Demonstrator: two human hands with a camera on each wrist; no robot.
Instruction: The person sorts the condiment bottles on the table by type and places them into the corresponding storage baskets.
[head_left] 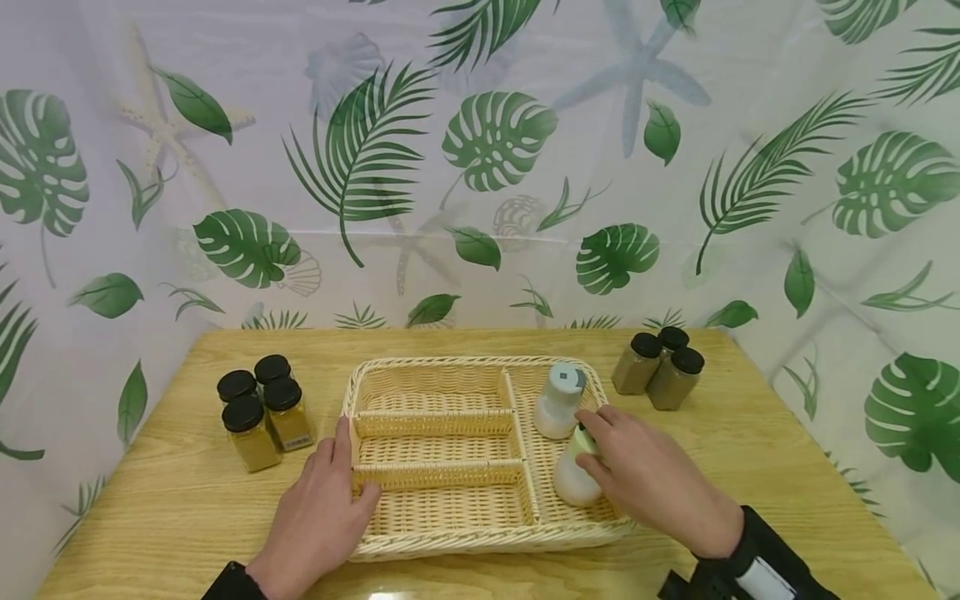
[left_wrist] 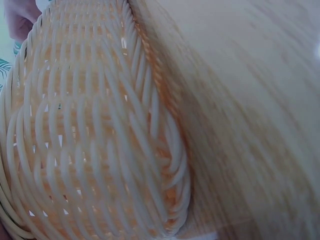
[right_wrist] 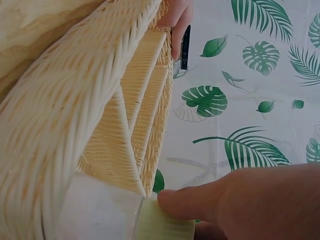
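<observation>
A pale wicker basket (head_left: 420, 546) with several compartments stands on the table. In its right compartment are two white shakers. The rear one has a grey-white cap (head_left: 566, 379); the nearer shaker (head_left: 576, 483) has a light green cap. My right hand (head_left: 648, 475) grips that green cap between thumb and fingers, and the right wrist view shows the thumb on the cap (right_wrist: 162, 220). At the basket's left side, my left hand (head_left: 318, 504) rests on the rim, thumb inside and fingers along the outer wall. The left wrist view mostly shows the woven wall (left_wrist: 85, 125).
Several black-lidded jars of yellow powder (head_left: 258, 437) stand left of the basket. Three black-lidded jars of brownish powder (head_left: 672, 383) stand behind it on the right. A leaf-patterned cloth (head_left: 495, 208) hangs along the table's back edge.
</observation>
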